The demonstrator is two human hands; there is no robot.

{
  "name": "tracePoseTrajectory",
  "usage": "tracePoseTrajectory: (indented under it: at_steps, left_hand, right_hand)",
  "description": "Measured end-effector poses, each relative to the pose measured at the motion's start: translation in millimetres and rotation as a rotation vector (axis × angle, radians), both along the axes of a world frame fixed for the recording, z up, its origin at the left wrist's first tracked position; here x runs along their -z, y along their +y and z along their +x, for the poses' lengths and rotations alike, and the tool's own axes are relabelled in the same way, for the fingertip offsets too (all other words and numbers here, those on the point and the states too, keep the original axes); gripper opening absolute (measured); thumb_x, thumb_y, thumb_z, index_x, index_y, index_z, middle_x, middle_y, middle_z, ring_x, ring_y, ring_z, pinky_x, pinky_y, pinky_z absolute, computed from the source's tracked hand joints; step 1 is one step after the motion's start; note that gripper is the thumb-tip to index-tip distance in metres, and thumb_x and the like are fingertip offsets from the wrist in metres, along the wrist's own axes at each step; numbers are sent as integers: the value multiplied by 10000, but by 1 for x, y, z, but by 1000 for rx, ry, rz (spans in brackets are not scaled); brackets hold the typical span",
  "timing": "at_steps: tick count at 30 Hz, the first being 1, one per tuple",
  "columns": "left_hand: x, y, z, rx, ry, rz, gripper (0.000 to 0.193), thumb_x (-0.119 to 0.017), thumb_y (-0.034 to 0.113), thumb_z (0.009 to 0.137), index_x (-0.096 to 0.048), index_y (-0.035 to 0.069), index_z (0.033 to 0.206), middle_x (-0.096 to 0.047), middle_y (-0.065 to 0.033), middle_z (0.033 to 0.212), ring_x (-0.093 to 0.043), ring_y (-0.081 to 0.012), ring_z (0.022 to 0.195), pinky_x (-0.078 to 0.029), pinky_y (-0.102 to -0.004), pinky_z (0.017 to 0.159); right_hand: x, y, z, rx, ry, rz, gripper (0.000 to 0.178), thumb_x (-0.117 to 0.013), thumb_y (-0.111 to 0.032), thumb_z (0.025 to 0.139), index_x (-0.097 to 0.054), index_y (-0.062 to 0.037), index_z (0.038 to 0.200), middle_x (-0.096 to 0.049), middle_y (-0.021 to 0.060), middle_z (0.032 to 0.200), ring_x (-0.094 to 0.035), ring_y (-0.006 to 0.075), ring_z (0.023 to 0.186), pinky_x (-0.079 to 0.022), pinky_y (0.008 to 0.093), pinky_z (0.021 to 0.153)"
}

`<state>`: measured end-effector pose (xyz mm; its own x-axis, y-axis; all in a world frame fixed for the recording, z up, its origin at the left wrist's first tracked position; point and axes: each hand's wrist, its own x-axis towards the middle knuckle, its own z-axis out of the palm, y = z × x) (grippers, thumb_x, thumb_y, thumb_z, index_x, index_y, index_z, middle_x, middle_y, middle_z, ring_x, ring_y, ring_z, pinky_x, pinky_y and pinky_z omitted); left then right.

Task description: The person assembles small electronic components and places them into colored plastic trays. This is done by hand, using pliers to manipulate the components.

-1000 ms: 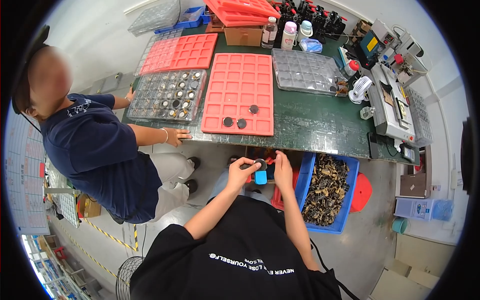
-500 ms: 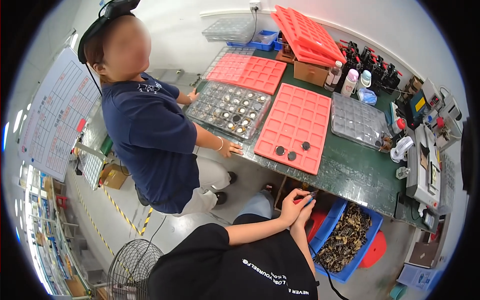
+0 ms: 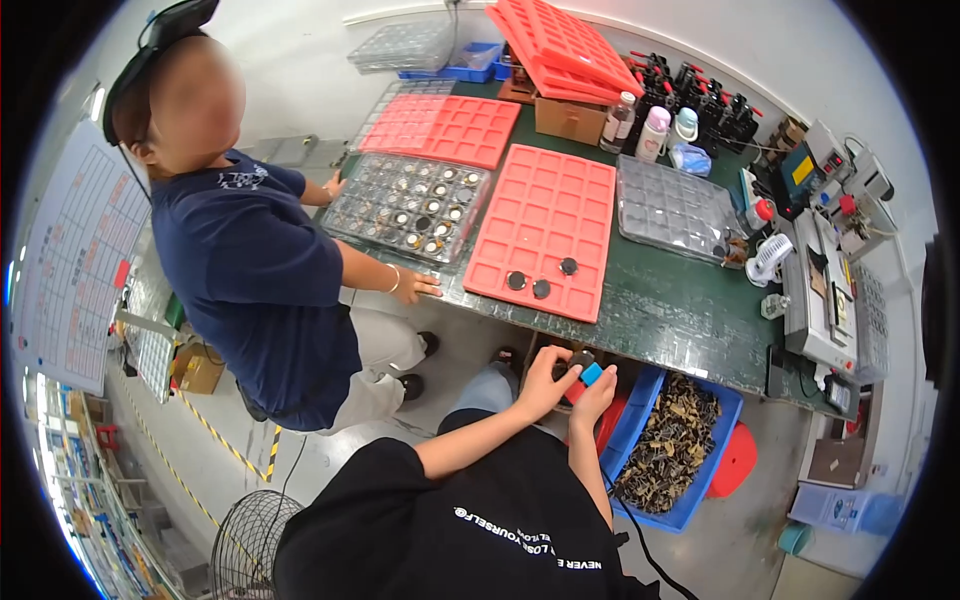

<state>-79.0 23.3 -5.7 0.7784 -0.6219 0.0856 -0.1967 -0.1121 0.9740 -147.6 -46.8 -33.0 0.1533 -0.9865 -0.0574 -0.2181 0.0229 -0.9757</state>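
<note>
My left hand [image 3: 542, 387] is closed, its fingertips on a small dark round piece [image 3: 581, 359] held in front of the table edge. Close against it, my right hand [image 3: 597, 402] curls around a small bright blue block-like piece [image 3: 592, 374], whose exact kind I cannot make out. Something red shows between the two hands, partly hidden by the fingers. On the table beyond lies a pink-red compartment tray [image 3: 548, 215], with three dark round pieces [image 3: 541, 289] at its near end.
Right of my hands, a blue bin [image 3: 640, 410] holds many small brown and black scraps. At the left, another person [image 3: 250, 240] rests a hand by a clear tray [image 3: 350, 215] of round parts. Bottles [image 3: 618, 122], a grey tray [image 3: 672, 205] and equipment [image 3: 820, 300] stand on the green table.
My view has shifted, so the table sits farther left and higher. A red-and-blue item with a dark tip showed between my hands; now the dark round piece and blue piece show there.
</note>
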Motion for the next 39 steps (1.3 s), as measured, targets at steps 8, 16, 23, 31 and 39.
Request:
tracePoseTrajectory:
  at_steps: [8, 16, 23, 31, 39]
  left_hand:
    - [-1, -2, 11, 229, 14, 360, 375, -543, 365, 902, -460, 31, 1052, -617, -207, 841, -624, -372, 781, -476, -412, 652]
    - [11, -17, 34, 165, -66, 194, 309, -577, 319, 890, -508, 26, 960, -609, -162, 749, -616, -338, 673, -461, -402, 586]
    - [27, -24, 92, 1, -37, 227, 269, -591, 296, 883, -514, 45, 942, -604, -161, 672, -621, -346, 637, -455, -409, 546]
    - [69, 18, 206, -397, 339, 299, 409, -601, 387, 876, -606, -1, 1002, -574, -63, 577, -536, -126, 424, -404, -279, 392]
    - [156, 55, 389, -886, 184, 233, 412, -571, 361, 890, -571, -51, 875, -608, -124, 741, -583, -221, 668, -462, -349, 613]
  right_hand:
    - [8, -15, -5, -1, 24, 71, 509, -327, -377, 996, -469, -25, 657, -444, 19, 585, -414, 125, 568, -363, 316, 554]
    - [13, -30, 16, -32, 98, -26, 524, -352, -367, 986, -481, 25, 663, -473, 90, 538, -426, 175, 501, -354, 370, 505]
    - [44, -55, 14, -30, 368, 103, 588, -313, -436, 971, -566, 45, 744, -569, 197, 648, -536, 339, 612, -402, 448, 601]
    - [121, -75, -9, -145, 716, 425, 760, -250, -592, 913, -643, 57, 869, -622, 294, 876, -586, 453, 862, -424, 505, 790]
    - [173, -86, -31, 78, 372, 1186, 574, -395, -639, 870, -551, -91, 940, -587, 58, 768, -531, 214, 550, -434, 353, 443]
